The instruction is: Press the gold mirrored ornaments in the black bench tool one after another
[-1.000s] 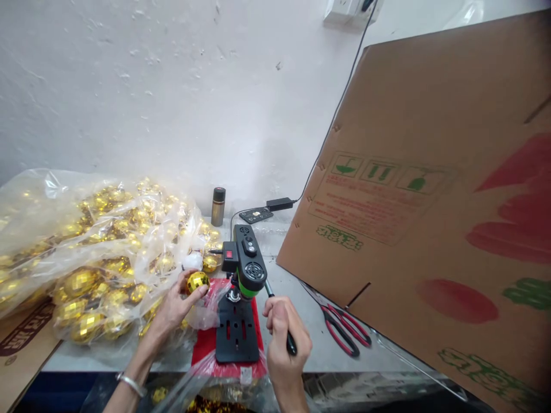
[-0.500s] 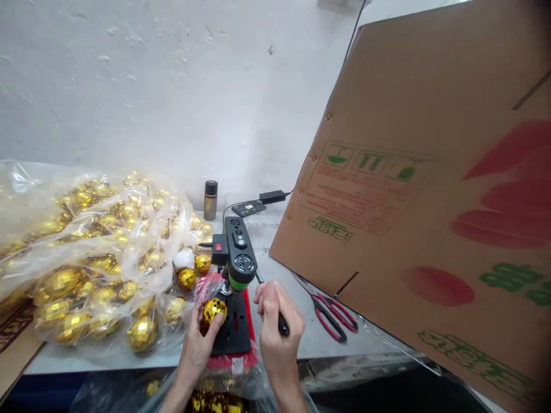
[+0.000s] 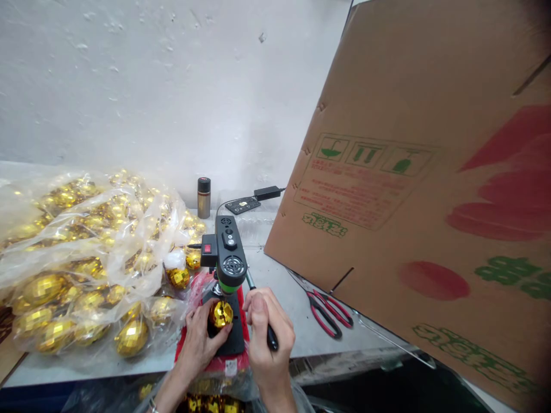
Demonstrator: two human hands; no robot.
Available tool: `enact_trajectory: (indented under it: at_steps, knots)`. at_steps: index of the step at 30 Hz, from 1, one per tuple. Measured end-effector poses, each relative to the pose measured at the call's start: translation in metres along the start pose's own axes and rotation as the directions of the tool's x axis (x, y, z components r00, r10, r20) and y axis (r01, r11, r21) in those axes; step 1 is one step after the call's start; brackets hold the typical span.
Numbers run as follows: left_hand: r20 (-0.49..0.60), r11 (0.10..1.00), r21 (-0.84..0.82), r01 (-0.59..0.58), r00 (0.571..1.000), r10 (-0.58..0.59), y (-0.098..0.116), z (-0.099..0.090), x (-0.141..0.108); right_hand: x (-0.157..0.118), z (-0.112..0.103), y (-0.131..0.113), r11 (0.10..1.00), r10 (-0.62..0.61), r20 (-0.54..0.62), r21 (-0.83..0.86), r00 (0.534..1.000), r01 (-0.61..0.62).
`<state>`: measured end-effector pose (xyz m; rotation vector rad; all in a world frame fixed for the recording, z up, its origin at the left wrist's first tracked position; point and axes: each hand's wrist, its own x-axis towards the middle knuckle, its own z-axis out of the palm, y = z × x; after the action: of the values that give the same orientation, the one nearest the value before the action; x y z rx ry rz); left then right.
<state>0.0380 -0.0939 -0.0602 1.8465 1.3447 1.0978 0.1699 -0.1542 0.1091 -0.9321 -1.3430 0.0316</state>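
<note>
A gold mirrored ball (image 3: 221,314) is held between the thumb and fingers of my left hand (image 3: 200,338), over the black base plate (image 3: 235,342) of a small bench machine. The machine's black head (image 3: 231,252) stands just above the ball, with a green ring at its lower end. My right hand (image 3: 269,330) is wrapped round the black grip of a lever (image 3: 272,338) on the machine's right side. Under the base plate lies a red sheet (image 3: 244,312).
Clear bags of gold balls (image 3: 99,252) cover the left of the table. Behind the machine are a dark-capped bottle (image 3: 204,198), a phone (image 3: 243,205) and a black adapter (image 3: 267,192). Red-handled scissors (image 3: 329,312) lie beside a large cardboard box (image 3: 387,189).
My left hand has turned the ball and moved it closer under the machine head. My right hand keeps its hold on the lever. The view has shifted slightly.
</note>
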Motion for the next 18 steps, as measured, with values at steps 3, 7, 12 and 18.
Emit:
enact_trajectory:
  at_steps: [3, 7, 12, 18]
  knots:
    - [0.082, 1.000, 0.000, -0.013, 0.997, 0.013, 0.004, -0.005, 0.003, 0.000, -0.002, 0.001, 0.999, -0.017, 0.006, -0.027, 1.000, 0.017]
    - [0.096, 1.000, 0.004, -0.002, 0.995, 0.002, 0.007, -0.006, 0.004, -0.008, -0.004, 0.008, 0.996, -0.071, 0.010, -0.056, 0.997, 0.072]
    - [0.090, 1.000, 0.020, 0.003, 0.996, -0.005, 0.008, -0.004, 0.002, -0.035, -0.002, 0.024, 0.997, -0.043, 0.013, -0.060, 0.999, 0.044]
    - [0.092, 1.000, 0.031, -0.002, 0.996, -0.001, 0.007, -0.002, 0.001, -0.054, 0.002, 0.035, 1.000, 0.003, -0.043, -0.030, 0.999, -0.004]
